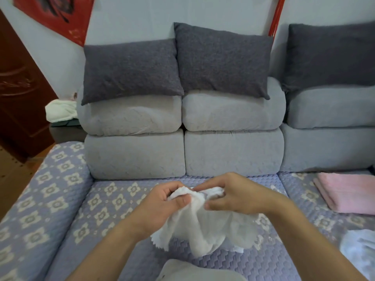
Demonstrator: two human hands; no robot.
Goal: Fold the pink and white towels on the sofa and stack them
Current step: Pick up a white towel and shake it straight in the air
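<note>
Sofa seat (113,201): both hands pinch white towel (205,230) (hem dangling).

Pale wall (132,21), perhaps wooden door (18,98)

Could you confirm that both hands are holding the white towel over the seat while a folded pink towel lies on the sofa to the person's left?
Nearly right, but the side is wrong. In the head view, the left hand and right hand do grip the white towel, but the folded pink towel lies on the sofa to the person's right, not left.
</note>
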